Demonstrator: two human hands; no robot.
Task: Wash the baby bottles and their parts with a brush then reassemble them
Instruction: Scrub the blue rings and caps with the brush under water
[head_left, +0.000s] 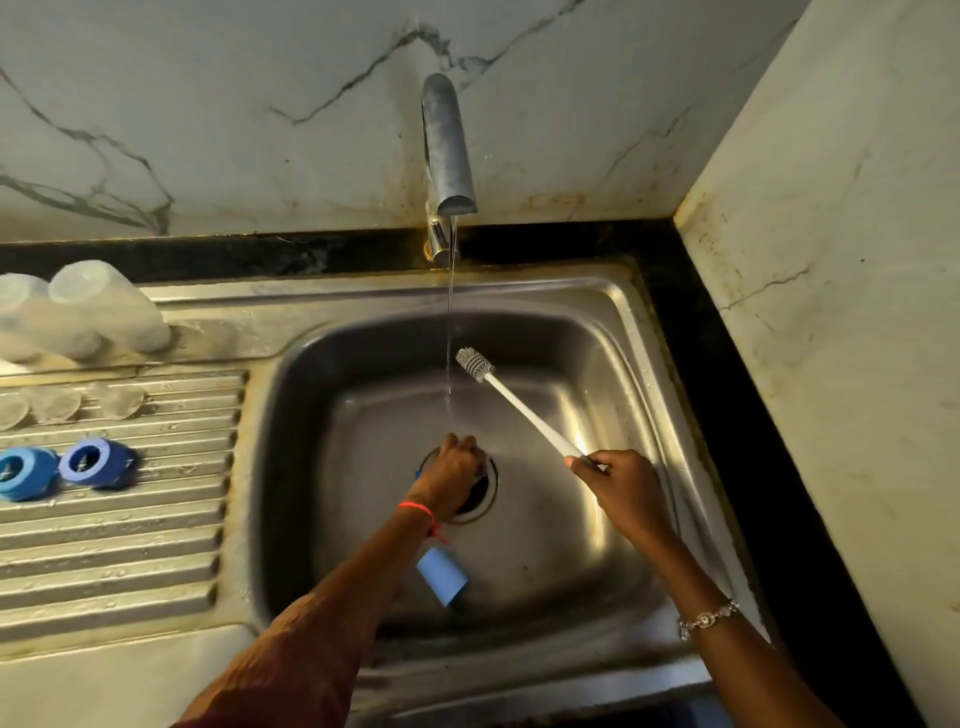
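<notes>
Two hands: my left hand was curled knuckles-up over the drain at frame centre, under the water stream. Whether it gripped a part I could not tell. My right hand pinched the very end of the brush, its bristles raised beside the stream.
Task's things: two bottles stood upside down at upper left. Two blue rings and some clear parts lay on the drainboard at left. A blue cap lay in the sink, lower centre.
Drain risk: a small part could have slipped from wet fingers into the open drain.
Brush risk: pinched only at its tip, the brush might have twisted or dropped.
Cap risk: running water could have pushed the loose cap toward the drain.
</notes>
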